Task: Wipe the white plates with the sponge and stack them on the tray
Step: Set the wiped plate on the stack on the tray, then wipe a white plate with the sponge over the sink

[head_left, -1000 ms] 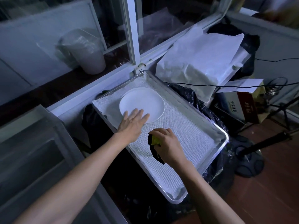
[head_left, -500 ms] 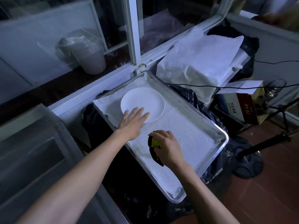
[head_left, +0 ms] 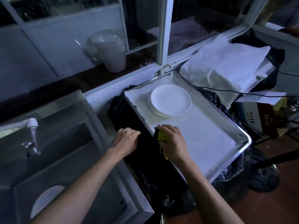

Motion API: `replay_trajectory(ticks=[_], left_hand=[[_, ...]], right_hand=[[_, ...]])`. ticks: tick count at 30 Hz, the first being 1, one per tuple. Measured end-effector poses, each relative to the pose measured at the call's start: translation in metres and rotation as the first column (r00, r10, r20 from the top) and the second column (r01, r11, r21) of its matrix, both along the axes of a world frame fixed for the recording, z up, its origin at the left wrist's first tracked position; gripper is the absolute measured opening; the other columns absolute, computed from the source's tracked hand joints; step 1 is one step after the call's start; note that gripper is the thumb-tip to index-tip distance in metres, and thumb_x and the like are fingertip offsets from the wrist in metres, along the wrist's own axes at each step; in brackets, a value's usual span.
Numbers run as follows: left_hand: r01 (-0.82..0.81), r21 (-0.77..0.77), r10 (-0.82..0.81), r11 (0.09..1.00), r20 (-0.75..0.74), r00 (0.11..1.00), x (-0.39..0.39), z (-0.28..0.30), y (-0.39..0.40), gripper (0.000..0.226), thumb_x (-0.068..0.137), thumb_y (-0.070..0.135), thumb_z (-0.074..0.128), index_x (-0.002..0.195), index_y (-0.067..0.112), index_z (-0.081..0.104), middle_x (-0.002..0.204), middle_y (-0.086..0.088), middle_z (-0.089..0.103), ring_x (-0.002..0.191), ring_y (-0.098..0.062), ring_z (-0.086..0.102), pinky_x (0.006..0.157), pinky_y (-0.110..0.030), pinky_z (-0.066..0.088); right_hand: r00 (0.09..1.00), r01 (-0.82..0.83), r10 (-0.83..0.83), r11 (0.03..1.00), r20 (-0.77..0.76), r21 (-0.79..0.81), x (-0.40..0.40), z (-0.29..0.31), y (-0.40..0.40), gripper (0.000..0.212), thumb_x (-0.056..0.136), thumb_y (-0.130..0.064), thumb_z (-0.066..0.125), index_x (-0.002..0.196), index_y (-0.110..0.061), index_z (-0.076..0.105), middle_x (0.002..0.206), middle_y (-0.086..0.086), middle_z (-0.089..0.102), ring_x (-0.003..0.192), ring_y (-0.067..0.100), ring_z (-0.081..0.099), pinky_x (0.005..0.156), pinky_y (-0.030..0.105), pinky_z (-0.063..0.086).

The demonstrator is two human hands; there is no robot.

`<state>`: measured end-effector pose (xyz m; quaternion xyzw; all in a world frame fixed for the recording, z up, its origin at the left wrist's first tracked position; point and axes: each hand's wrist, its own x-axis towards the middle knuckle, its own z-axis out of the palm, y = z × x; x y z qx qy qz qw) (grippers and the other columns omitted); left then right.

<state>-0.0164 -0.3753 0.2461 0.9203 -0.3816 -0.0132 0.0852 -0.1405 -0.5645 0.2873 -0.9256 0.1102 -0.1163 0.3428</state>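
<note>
Plate in sink: a white plate point(head_left: 47, 202) lay in the near left corner of the steel sink point(head_left: 77, 159), partly hidden behind the left forearm
Left hand: the left hand point(head_left: 126, 139) was held palm down over the dark gap between sink and tray, fingers loosely curled and relaxed, holding nothing
Right hand: the right hand point(head_left: 173, 143) was closed round a yellow and black sponge point(head_left: 161, 136), fingers curled over its top, at the near left rim of the tray
Sponge: gripped in the right hand, yellow face showing between fingers and thumb, a dark part hanging at the left edge
Tray: a metal tray point(head_left: 242, 143) sat on black plastic sheeting point(head_left: 145, 175), lined with a white mat point(head_left: 202, 139)
Plate stack: a stack of white plates point(head_left: 170, 99) stood in the far left part of the tray, the top plate offset slightly to the right of the one beneath, well apart from both hands
Faucet: a white-tipped faucet point(head_left: 31, 131) reached over the left side of the sink
Far side: white folded paper point(head_left: 226, 68) lay beyond the tray on the right; a wrapped white container point(head_left: 111, 52) stood behind the window frame point(head_left: 163, 34)
</note>
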Motion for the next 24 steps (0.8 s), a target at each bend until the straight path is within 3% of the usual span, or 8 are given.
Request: replay_trajectory(ticks=[4, 7, 12, 15, 19, 24], left_hand=[[-0.178, -0.011, 0.173, 0.984, -0.185, 0.967, -0.021, -0.017, 0.087, 0.023, 0.093, 0.009, 0.051, 0.088, 0.02, 0.071, 0.087, -0.003, 0.068, 0.089, -0.026, 0.068, 0.072, -0.032, 0.051], [-0.283, -0.024, 0.258, 0.959, -0.346, 0.902, -0.044, -0.036, 0.161, 0.023, 0.101, 0.014, 0.047, 0.106, 0.018, 0.07, 0.11, -0.004, 0.068, 0.098, -0.021, 0.067, 0.087, -0.034, 0.055], [-0.452, 0.056, 0.44, 0.89, -0.362, 0.822, -0.085, -0.056, 0.287, 0.034, 0.096, 0.018, 0.05, 0.127, 0.016, 0.064, 0.128, -0.007, 0.064, 0.115, -0.03, 0.061, 0.091, -0.037, 0.051], [-0.612, 0.053, 0.566, 0.789, -0.448, 0.692, -0.109, -0.068, 0.353, 0.024, 0.095, 0.018, 0.049, 0.111, 0.021, 0.066, 0.118, -0.004, 0.068, 0.11, -0.03, 0.063, 0.085, -0.04, 0.052], [-0.777, 0.062, 0.655, 0.627, -0.581, 0.483, -0.136, -0.096, 0.423, 0.047, 0.101, 0.022, 0.055, 0.147, 0.02, 0.051, 0.15, -0.003, 0.053, 0.137, -0.027, 0.048, 0.107, -0.037, 0.041], [-0.927, 0.067, 0.667, 0.369, -0.714, 0.214, -0.148, -0.132, 0.48, 0.052, 0.099, 0.019, 0.061, 0.149, 0.017, 0.049, 0.152, -0.005, 0.051, 0.136, -0.026, 0.051, 0.11, -0.032, 0.039]], right_hand=[[0.995, -0.095, 0.095, 0.995, 0.012, -0.033, 0.011, 0.0, 0.066, 0.066, 0.063, -0.001, 0.068, 0.125, -0.022, 0.066, 0.127, -0.005, 0.063, 0.106, 0.026, 0.052, 0.092, 0.032, 0.045], [0.983, -0.186, 0.186, 0.98, -0.006, -0.076, 0.018, -0.003, 0.126, 0.064, 0.067, -0.003, 0.068, 0.128, -0.023, 0.065, 0.129, -0.004, 0.062, 0.104, 0.026, 0.051, 0.088, 0.039, 0.049], [0.937, -0.346, 0.342, 0.937, -0.075, -0.055, 0.027, -0.02, 0.236, 0.062, 0.072, -0.001, 0.066, 0.129, -0.022, 0.063, 0.131, -0.003, 0.06, 0.11, 0.025, 0.048, 0.09, 0.042, 0.049], [0.893, -0.44, 0.432, 0.897, -0.124, -0.049, 0.029, -0.036, 0.301, 0.061, 0.072, 0.003, 0.067, 0.129, -0.017, 0.065, 0.129, 0.003, 0.062, 0.111, 0.03, 0.05, 0.091, 0.043, 0.049], [0.831, -0.537, 0.523, 0.843, -0.187, -0.03, 0.029, -0.064, 0.374, 0.06, 0.073, 0.004, 0.067, 0.129, -0.016, 0.064, 0.128, 0.003, 0.063, 0.107, 0.031, 0.051, 0.088, 0.044, 0.049], [0.761, -0.617, 0.609, 0.786, -0.223, 0.038, 0.033, -0.101, 0.442, 0.06, 0.066, 0.007, 0.066, 0.122, -0.015, 0.068, 0.124, 0.003, 0.065, 0.101, 0.03, 0.052, 0.079, 0.039, 0.049]])
